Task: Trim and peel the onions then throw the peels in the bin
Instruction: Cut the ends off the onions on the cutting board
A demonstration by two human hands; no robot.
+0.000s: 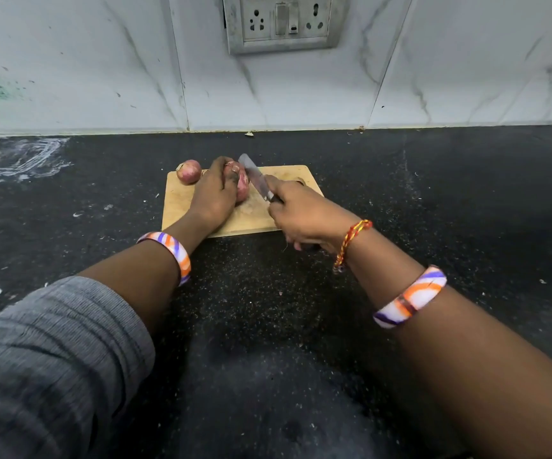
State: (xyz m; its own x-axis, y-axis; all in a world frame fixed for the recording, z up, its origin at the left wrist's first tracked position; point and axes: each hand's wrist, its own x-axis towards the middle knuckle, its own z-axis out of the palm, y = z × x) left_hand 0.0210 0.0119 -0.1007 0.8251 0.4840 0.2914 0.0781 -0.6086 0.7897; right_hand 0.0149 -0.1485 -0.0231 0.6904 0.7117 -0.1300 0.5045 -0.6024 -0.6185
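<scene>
Nearest the camera in the head view come two forearms, the left one in a grey sleeve (52,352) and both wearing striped bangles, reaching out over the dark speckled table (268,326). Further out sits a wooden cutting board (182,200), and on it the left hand (213,197) curls its fingers round a red onion (242,185), pressing it down on the board. The right hand (301,215) is clamped round the handle of a knife (256,178), whose blade angles up and away, lying close against the right side of the onion; whether the edge has bitten in cannot be told. A second onion (189,171) rests at the board's far left corner, touching nothing but the board's edge. The step looks like trimming an end off the held onion. To do it well, the left fingertips should stay tucked back from the blade's path, the onion pinned so it cannot roll, and the cut taken thin at the very end with a steady downward stroke. No bin is in view, so the peels will have to be carried off later.
</scene>
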